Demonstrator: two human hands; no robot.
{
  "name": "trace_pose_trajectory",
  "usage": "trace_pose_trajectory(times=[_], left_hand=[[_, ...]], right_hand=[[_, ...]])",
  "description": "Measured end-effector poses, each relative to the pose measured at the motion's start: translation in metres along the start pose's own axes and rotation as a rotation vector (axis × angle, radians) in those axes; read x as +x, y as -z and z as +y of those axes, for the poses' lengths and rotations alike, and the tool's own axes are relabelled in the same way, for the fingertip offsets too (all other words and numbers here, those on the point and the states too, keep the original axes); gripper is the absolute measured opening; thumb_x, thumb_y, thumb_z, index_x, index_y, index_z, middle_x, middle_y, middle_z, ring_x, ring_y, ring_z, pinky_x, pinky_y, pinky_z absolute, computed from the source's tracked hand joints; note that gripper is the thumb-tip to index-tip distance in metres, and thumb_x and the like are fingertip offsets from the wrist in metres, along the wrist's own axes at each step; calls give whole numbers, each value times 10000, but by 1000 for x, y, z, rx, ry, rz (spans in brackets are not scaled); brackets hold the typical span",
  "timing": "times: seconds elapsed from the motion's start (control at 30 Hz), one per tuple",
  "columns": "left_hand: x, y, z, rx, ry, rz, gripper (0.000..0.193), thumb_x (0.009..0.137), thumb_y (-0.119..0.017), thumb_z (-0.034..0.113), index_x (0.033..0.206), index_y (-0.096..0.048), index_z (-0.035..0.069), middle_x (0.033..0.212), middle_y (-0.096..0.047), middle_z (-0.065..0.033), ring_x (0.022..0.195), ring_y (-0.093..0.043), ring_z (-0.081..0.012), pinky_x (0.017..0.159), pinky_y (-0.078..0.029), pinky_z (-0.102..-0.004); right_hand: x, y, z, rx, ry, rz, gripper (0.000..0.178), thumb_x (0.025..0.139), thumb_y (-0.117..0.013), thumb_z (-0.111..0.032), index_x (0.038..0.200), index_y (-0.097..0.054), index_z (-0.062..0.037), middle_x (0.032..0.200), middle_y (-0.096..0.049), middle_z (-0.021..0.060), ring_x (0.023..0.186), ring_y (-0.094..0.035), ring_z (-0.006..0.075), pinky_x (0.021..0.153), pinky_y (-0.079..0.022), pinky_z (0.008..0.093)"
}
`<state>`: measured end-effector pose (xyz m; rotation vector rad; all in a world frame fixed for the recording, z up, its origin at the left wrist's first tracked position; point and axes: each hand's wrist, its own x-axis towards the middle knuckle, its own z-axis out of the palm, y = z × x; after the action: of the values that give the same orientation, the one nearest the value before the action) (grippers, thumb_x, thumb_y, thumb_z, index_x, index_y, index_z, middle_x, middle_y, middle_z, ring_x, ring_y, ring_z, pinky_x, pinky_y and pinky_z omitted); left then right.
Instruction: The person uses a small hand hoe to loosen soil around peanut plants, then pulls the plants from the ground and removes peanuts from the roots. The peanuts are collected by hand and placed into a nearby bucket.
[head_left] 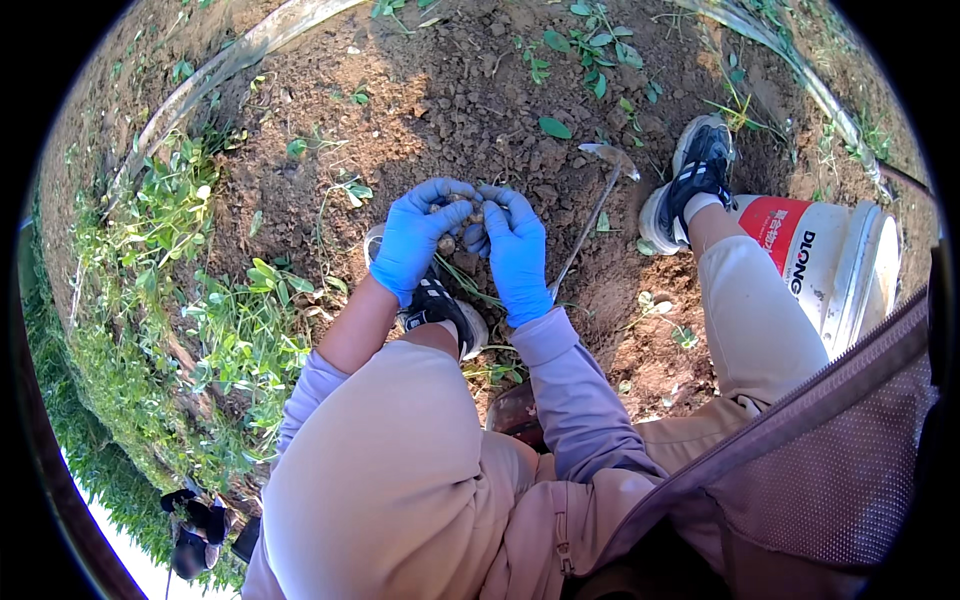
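My left hand (418,232) and my right hand (514,250), both in blue gloves, meet over the soil in front of my knees. Between their curled fingers is a small clump of dirt-covered pods that look like peanuts (447,243). Thin green stems (468,282) trail below the clump toward my shoe. The fingers of both hands are closed on it, and fingertips hide part of it. Just right of my right hand lies a small hoe (612,158) with a curved metal head and a thin handle, touched by neither hand as far as I can see.
A white bucket (815,262) with a red label lies on its side at the right, beyond my shoe (697,170). Leafy green plants (245,315) grow at the left. Pale hoses or plastic strips (215,80) curve across the soil. Another person (195,530) is at the lower left.
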<state>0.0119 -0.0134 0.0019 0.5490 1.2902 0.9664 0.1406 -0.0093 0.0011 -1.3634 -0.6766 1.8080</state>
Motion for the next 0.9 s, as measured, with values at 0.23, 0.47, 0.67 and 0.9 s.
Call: trace_pose_trajectory(times=[0.23, 0.47, 0.67, 0.9], left_hand=[[-2, -8, 5, -31, 4, 28, 265, 749, -631, 23, 1006, -566, 26, 842, -605, -28, 710, -539, -69, 647, -466, -203], [-8, -15, 14, 52, -48, -80, 235, 765, -596, -15, 993, -544, 11, 706, -553, -13, 605, -512, -75, 542, -451, -214], [-6, -6, -3, 103, -42, -12, 178, 775, -583, -15, 946, -541, 11, 685, -565, -34, 579, -532, -84, 529, -458, -213], [-5, -3, -9, 175, -76, 26, 181, 773, -598, 3, 943, -538, 10, 709, -579, -47, 590, -547, -91, 542, -464, -210]], right_hand=[[2, 3, 7, 198, -59, -20, 172, 898, -420, -104, 1013, -518, -21, 720, -559, 23, 555, -500, 61, 481, -418, 193], [5, 3, 19, 459, -135, -6, 173, 899, -417, -101, 1017, -516, -21, 729, -559, 28, 555, -505, 67, 482, -446, 203], [1, 2, 18, 410, -173, -70, 182, 901, -405, -114, 1014, -522, -31, 620, -505, -9, 483, -442, 44, 408, -350, 167], [0, -1, 17, 351, -190, -23, 182, 898, -409, -119, 994, -535, -30, 574, -476, -23, 459, -417, 40, 398, -311, 160]])
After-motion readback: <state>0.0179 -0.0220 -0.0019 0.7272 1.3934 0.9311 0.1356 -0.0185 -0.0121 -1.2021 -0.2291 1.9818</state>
